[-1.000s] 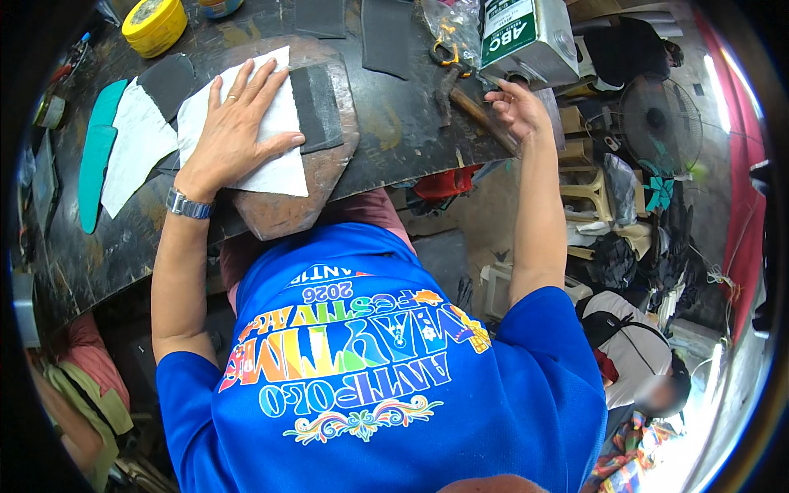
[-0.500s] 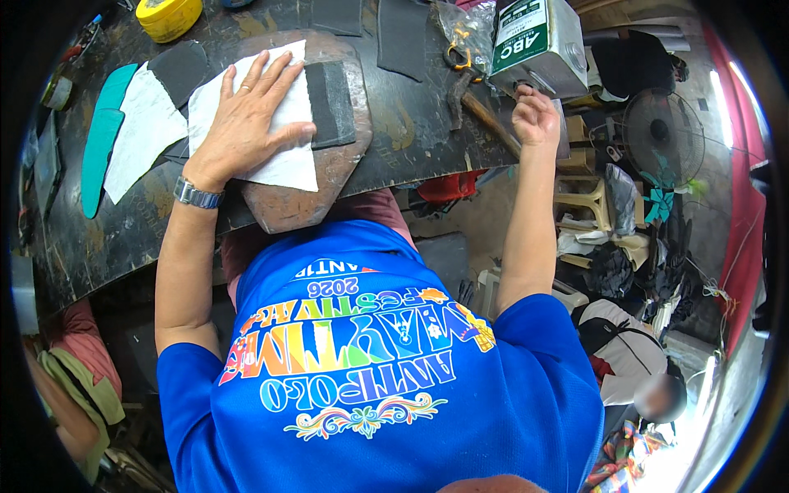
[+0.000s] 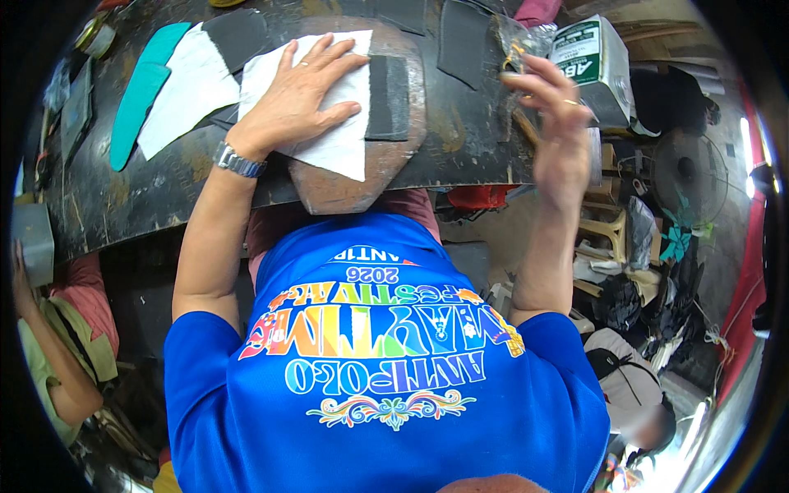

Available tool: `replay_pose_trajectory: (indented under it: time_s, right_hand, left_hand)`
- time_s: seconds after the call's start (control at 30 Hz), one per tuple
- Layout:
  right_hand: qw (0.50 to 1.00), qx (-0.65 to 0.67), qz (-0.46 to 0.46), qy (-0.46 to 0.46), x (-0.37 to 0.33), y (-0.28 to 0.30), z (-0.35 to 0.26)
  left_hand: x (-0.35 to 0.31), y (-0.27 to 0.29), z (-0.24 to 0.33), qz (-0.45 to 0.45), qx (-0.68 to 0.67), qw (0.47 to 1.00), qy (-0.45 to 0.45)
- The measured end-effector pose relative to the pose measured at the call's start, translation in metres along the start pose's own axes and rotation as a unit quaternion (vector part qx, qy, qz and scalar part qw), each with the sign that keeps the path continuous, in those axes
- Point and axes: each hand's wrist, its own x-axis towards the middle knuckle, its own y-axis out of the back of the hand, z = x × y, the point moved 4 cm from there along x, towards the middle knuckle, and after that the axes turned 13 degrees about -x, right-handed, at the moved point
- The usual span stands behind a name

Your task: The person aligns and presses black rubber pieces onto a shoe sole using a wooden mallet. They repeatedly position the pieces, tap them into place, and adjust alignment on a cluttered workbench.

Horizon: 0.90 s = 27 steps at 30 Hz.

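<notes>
My left hand (image 3: 300, 103) lies flat, fingers spread, on a white sheet (image 3: 352, 144) with ragged edges. That sheet rests on a brown many-sided board (image 3: 341, 193), partly over a dark rectangular piece (image 3: 391, 99). My right hand (image 3: 560, 123) is raised over the table's right edge, its fingers apart and somewhat blurred. I see nothing held in it. Close by stands a green, white and silver metal can (image 3: 596, 78). Behind the fingers, yellow-handled scissors (image 3: 514, 56) and a wooden tool handle (image 3: 526, 127) are partly hidden.
A second white piece (image 3: 185, 94) and a teal curved piece (image 3: 140, 111) lie left on the dark table (image 3: 460, 156). Dark sheets (image 3: 468, 45) lie farther back. At the right stand a fan (image 3: 689, 168) and a plastic stool (image 3: 606, 226). Another person (image 3: 70, 361) is at lower left.
My right hand has come away from the can and lifted, its fingers opening out. My left hand stays flat on the white sheet. The whole view has shifted, moving the table rightward and up.
</notes>
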Motion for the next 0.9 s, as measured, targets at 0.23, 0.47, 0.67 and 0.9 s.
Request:
replay_pose_trajectory:
  time_s: [0.23,0.47,0.67,0.9]
  right_hand:
    - [0.979,-0.110,-0.169,0.005,0.009,-0.126,0.040]
    - [0.925,-0.350,-0.144,0.033,-0.005,-0.144,0.023]
    - [0.876,-0.451,-0.099,0.138,0.000,-0.127,0.017]
    - [0.897,-0.356,-0.194,0.177,0.025,-0.133,0.054]
  left_hand:
    - [-0.002,-0.002,-0.001,0.005,0.013,1.000,0.004]
    - [-0.001,-0.002,-0.001,0.007,0.015,1.000,0.002]
    - [-0.002,-0.002,-0.002,0.007,0.014,1.000,-0.003]
    - [-0.002,-0.003,-0.004,0.007,0.017,1.000,-0.001]
